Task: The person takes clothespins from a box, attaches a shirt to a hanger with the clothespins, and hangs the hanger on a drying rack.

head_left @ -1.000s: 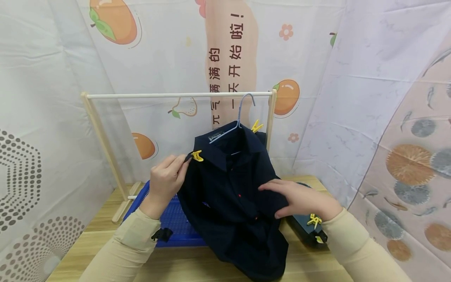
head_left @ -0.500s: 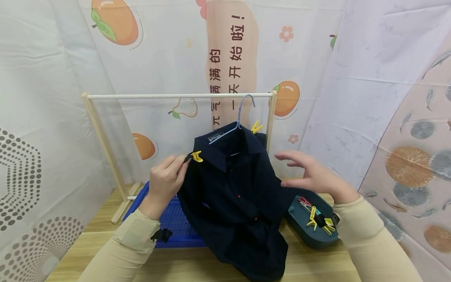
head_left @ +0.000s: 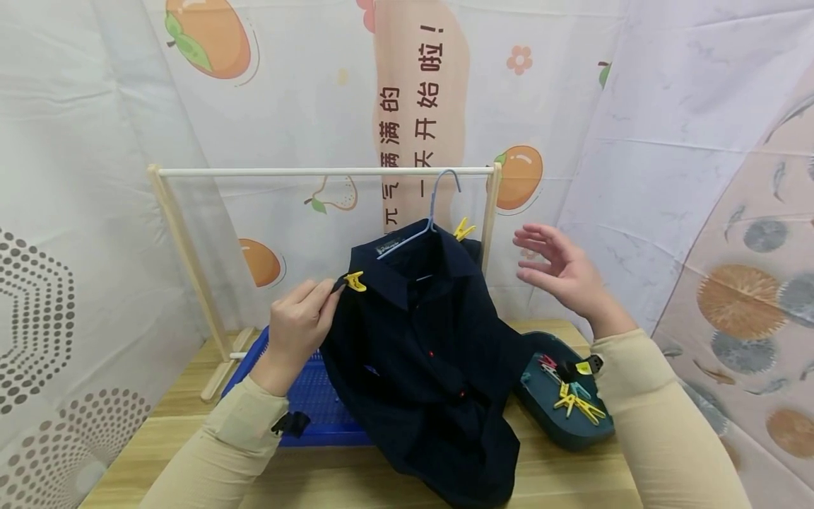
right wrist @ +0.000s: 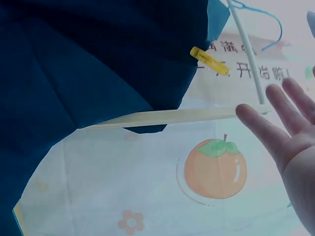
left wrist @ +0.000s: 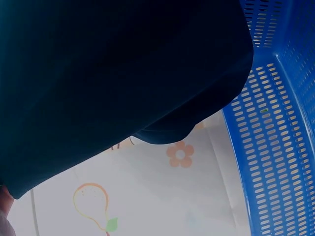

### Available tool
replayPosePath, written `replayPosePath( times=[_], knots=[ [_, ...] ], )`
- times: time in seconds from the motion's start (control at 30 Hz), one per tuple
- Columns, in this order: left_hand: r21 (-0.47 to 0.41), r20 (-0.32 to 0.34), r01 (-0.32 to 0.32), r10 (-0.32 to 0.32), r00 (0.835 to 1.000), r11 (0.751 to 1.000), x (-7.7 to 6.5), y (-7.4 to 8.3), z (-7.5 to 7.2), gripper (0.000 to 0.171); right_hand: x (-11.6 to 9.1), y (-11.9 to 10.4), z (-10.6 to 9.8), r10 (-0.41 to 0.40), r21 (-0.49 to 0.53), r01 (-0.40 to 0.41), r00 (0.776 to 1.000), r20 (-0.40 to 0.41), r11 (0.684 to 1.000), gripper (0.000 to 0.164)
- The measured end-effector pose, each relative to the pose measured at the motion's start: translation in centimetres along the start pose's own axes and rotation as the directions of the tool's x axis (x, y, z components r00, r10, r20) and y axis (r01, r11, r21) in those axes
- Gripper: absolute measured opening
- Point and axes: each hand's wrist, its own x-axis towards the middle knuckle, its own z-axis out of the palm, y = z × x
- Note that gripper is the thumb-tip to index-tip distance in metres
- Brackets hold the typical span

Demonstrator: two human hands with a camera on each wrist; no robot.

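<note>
A dark navy shirt [head_left: 407,339] with a collar and red-stitched buttons is on a blue hanger [head_left: 435,198]. My left hand [head_left: 297,332] pinches the shirt's shoulder cloth, close beside a yellow clothespin [head_left: 355,281] clipped there. A second yellow clothespin [head_left: 464,228] sits on the other shoulder; the right wrist view shows this clothespin [right wrist: 210,61] on the cloth edge. To the right of the shirt, my right hand [head_left: 566,272] is raised in the air with its fingers extended, touching nothing. In the left wrist view the shirt [left wrist: 113,83] fills the upper left.
A drying rack with a white rod [head_left: 286,172] and wooden posts stands behind the shirt. Behind the shirt's left part lies a blue perforated basket [head_left: 318,403]. On the right, a dark green tray [head_left: 566,431] holds several clothespins [head_left: 575,403] on the wooden table [head_left: 159,438].
My right hand has left the shirt's front and moved up and to the right, uncovering the tray of clothespins. The left hand keeps its pinch on the shoulder cloth.
</note>
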Motion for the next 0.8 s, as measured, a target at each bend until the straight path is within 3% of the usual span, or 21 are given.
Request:
replayPosePath(
  times=[0.3,0.5,0.8],
  knots=[
    [0.009,-0.012,-0.011,0.011,1.0,1.0,0.1,0.0,0.1,0.006,1.3,2.1,-0.6,0.118,0.095,-0.103,0.978,-0.169,0.99,0.064],
    [0.011,-0.018,-0.016,0.016,1.0,1.0,0.1,0.0,0.2,0.006,1.7,3.6,-0.6,0.208,0.184,-0.174,0.96,-0.189,0.967,0.066],
    [0.007,-0.007,0.003,-0.003,1.0,1.0,0.1,0.0,0.2,0.006,2.4,6.2,0.0,0.306,0.197,-0.267,0.93,-0.205,0.943,0.068]
  ],
)
